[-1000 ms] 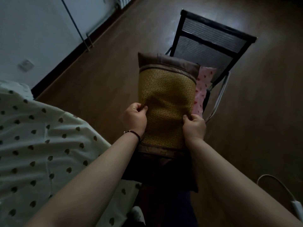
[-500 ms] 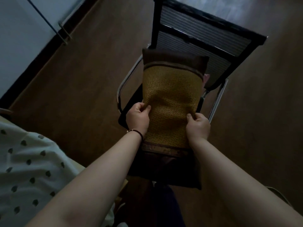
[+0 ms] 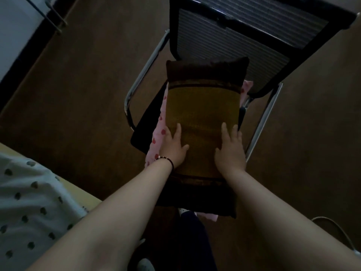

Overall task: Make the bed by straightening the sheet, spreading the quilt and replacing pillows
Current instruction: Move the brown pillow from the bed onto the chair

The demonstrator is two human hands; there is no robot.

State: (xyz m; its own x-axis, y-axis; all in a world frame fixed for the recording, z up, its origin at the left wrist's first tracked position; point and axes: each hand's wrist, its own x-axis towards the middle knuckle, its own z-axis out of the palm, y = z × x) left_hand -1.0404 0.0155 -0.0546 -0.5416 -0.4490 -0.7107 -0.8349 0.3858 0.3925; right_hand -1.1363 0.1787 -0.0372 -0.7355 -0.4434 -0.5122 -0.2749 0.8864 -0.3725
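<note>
Both hands are laid flat on a mustard-and-brown pillow [image 3: 203, 118], the grip of each spread apart with fingers straight rather than curled round the fabric. The left hand [image 3: 172, 146], a dark beaded bracelet [image 3: 166, 160] at its wrist, is pressed against the pillow's left edge; the right hand [image 3: 230, 149] is set on its right side, thumbs turned inward. The pillow is seen lengthwise on the seat of a black mesh-backed chair [image 3: 230, 42], its far brown band close to the backrest and its near brown end overhanging the seat's front. Beneath it a pink pillow [image 3: 158, 137] with red spots is stacked, showing along the left side and at the far right corner. The chair's chrome frame is visible at left and right, standing on a dark wooden floor [image 3: 78, 94]. At near left, the corner of the bed is shown, covered by a pale quilt [image 3: 29, 202] dotted with small dark hearts. A white cable [image 3: 340, 229] is seen lying on the floor at near right.
</note>
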